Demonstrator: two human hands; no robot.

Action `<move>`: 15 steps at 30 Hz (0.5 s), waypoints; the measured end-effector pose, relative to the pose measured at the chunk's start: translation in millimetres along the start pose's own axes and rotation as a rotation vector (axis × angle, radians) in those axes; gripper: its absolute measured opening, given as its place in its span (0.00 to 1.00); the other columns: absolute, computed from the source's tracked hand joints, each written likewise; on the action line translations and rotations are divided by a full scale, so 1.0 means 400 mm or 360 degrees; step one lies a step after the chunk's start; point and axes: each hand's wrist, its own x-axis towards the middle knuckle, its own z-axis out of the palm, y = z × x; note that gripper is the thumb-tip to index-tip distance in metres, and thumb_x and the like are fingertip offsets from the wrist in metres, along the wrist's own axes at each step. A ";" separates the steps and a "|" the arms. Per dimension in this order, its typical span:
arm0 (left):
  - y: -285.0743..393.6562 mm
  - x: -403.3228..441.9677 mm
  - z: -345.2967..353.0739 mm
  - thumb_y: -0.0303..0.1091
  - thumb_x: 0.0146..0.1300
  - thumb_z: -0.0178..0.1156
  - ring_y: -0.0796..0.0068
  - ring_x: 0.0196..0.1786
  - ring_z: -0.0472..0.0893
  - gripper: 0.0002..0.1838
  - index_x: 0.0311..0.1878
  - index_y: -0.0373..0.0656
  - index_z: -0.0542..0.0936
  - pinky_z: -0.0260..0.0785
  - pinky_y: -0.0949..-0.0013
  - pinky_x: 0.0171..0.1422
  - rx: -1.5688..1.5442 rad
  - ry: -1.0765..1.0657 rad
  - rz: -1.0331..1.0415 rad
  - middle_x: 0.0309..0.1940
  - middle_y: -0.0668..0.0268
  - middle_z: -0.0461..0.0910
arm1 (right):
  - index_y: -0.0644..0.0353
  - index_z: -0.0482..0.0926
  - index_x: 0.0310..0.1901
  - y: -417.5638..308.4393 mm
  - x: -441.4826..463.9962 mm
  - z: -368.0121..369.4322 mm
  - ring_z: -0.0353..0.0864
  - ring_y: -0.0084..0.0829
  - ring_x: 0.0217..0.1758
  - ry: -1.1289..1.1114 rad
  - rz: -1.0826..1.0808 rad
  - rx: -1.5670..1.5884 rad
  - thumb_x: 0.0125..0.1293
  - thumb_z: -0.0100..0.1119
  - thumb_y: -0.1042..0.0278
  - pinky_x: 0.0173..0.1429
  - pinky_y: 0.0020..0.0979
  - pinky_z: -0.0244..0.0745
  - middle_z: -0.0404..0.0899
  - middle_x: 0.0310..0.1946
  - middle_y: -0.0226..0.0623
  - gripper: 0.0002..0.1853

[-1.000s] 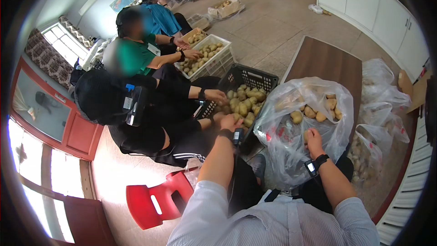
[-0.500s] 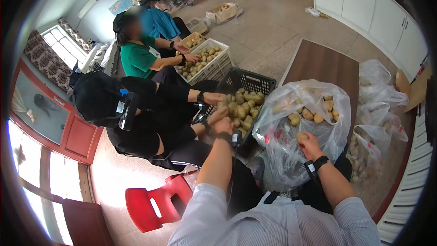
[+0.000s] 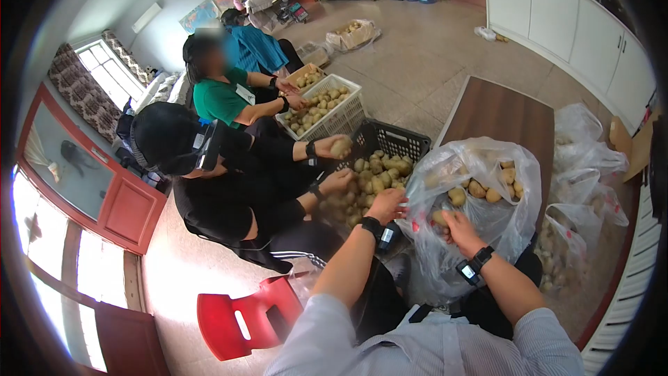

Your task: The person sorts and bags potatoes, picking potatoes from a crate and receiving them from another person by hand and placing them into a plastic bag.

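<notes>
My right hand [image 3: 462, 232] grips a potato [image 3: 440, 218] over the near part of a clear plastic bag [image 3: 511, 226]. At the bag's left rim is my left hand [image 3: 388, 206], fingers stretched out and nothing seen in them; whether it touches the plastic I cannot tell. Several loose potatoes [image 3: 492, 196] lie deeper in the bag. Just left of my left hand, a black crate [image 3: 396, 138] holds many potatoes. A co-worker's hand [image 3: 332, 147] holds a potato [image 3: 341, 147] above that crate, and their other hand [image 3: 338, 182] is beside it.
A brown tabletop [image 3: 494, 115] extends behind the bag. Filled plastic bags [image 3: 581, 198] stand on the right. Another person in green reaches into a white crate [image 3: 341, 115] of potatoes. A red chair [image 3: 243, 324] stands at lower left.
My left hand has moved right, from the black crate to the bag's rim, its fingers now spread. My right hand has shifted slightly left with its potato. The co-worker's hand has lifted a potato.
</notes>
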 end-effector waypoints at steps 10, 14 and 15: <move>0.011 -0.017 0.084 0.53 0.69 0.55 0.67 0.30 0.81 0.20 0.46 0.43 0.76 0.70 0.68 0.26 -0.0199 -0.0501 -0.0403 0.36 0.61 0.80 | 0.63 0.70 0.55 -0.106 0.003 0.113 0.77 0.25 0.28 -0.0252 -0.0579 -0.0178 0.72 0.55 0.54 0.31 0.25 0.71 0.76 0.28 0.33 0.21; -0.016 0.042 0.031 0.51 0.68 0.58 0.74 0.28 0.73 0.14 0.42 0.50 0.75 0.66 0.69 0.27 -0.0432 -0.0260 -0.0153 0.30 0.69 0.75 | 0.65 0.70 0.57 -0.005 0.028 0.080 0.77 0.27 0.33 0.0018 -0.0852 -0.0701 0.69 0.59 0.58 0.37 0.29 0.74 0.77 0.32 0.35 0.23; 0.026 -0.020 0.051 0.50 0.67 0.59 0.74 0.31 0.75 0.15 0.47 0.50 0.76 0.68 0.69 0.30 -0.0509 -0.0052 -0.0092 0.33 0.69 0.76 | 0.65 0.69 0.57 0.018 0.013 0.072 0.78 0.37 0.39 0.0140 -0.0942 -0.0950 0.66 0.62 0.54 0.44 0.35 0.74 0.78 0.37 0.41 0.26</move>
